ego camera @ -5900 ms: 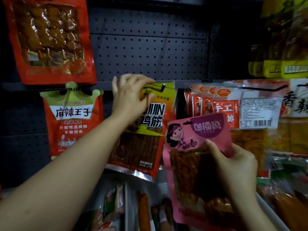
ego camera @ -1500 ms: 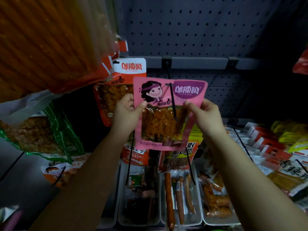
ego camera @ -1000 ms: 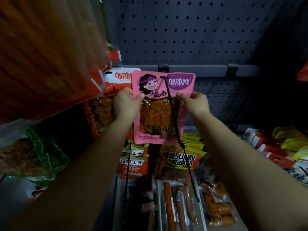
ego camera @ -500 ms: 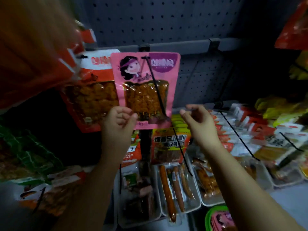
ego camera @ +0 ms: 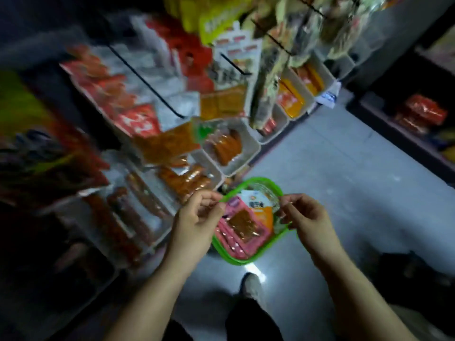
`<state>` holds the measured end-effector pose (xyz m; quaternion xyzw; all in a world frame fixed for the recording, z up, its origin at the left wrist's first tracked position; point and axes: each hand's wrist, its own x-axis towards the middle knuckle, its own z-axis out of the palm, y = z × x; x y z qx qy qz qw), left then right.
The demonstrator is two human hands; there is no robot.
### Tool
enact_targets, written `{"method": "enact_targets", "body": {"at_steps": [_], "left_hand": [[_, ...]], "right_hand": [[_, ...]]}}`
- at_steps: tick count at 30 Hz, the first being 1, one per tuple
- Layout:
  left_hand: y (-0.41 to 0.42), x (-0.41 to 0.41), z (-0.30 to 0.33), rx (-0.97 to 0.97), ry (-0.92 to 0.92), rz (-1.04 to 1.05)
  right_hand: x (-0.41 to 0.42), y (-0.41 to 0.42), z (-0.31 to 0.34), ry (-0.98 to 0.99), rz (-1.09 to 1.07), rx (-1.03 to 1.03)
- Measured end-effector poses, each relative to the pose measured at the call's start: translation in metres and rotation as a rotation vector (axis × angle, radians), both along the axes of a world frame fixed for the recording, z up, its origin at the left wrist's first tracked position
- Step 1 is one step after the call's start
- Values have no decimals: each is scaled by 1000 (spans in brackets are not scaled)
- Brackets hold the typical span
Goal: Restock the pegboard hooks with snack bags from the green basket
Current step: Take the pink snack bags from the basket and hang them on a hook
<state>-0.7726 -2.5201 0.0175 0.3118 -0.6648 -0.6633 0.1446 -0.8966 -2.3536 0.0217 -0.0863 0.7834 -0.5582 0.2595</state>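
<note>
The green basket (ego camera: 285,233) stands on the grey floor below the shelves. It holds several pink snack bags (ego camera: 235,242), the top one with a clear window, and an orange-and-white bag (ego camera: 259,206) behind them. My left hand (ego camera: 197,217) hovers over the basket's left rim and my right hand (ego camera: 305,217) over its right rim. Both have loosely curled fingers and hold nothing. Black pegboard hooks (ego camera: 147,87) carrying red and white bags stick out at upper left. The picture is blurred.
White trays (ego camera: 248,153) of sausages and orange snack packs line the bottom shelf left of and behind the basket. More bags hang from hooks (ego camera: 273,38) at the top. A dark shelf with red packs (ego camera: 421,114) stands on the right. My shoe (ego camera: 251,284) is just before the basket.
The pink bag was slid onto a hook and both hands let go of it. My hands dropped and the view swung down to the basket on the floor.
</note>
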Motion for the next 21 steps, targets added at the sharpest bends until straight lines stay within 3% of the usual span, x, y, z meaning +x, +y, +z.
{"method": "enact_targets", "body": {"at_steps": [7,11,15,21], "left_hand": [[49,-62,-255,-35,-426,75],[65,-80,-385,197,-625,144],[71,-108,-471,450,-623,141],[83,-116,-542,464,-635,223]], "right_hand": [[-98,56,-202,-193,259,454],[-141,58,-342,-131,533,712],[-161,41,-459,-118,688,911],[-172,4,-562,-207,595,695]]}}
